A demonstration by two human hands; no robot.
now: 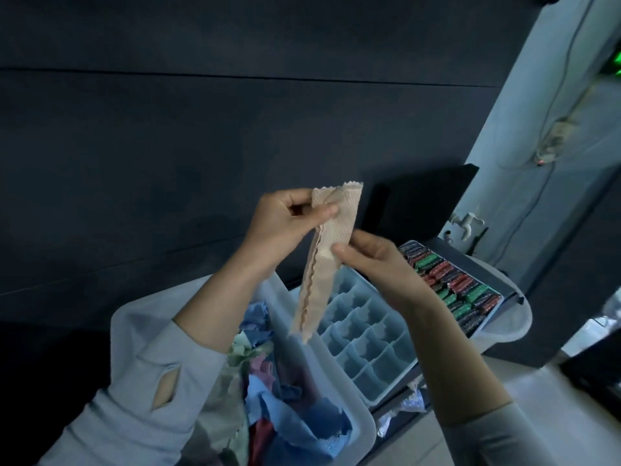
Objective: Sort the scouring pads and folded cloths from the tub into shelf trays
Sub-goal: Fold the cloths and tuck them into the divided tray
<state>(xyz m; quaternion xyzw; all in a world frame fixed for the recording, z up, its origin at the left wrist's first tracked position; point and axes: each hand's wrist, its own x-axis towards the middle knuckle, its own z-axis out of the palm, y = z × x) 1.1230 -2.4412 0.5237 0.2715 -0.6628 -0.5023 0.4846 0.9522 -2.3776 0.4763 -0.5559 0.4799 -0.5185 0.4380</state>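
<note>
I've got the beige waffle-textured cloth with zigzag edges (pixel 327 257) up in the air: my left hand (pixel 285 223) pinches its top, my right hand (pixel 373 260) pinches its right edge. It hangs over the translucent plastic tub (pixel 356 422) of jumbled coloured cloths (pixel 285 408), just left of the pale-blue compartment tray (pixel 366 338).

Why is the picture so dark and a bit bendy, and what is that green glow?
Head view: dim, bluish light, so the wall behind is nearly black; the wide lens tilts and curves the tub and divided tray; the green glow is a small light at the top right edge, too blurred to identify; the beige cloth in both hands shows sharpest.
</note>
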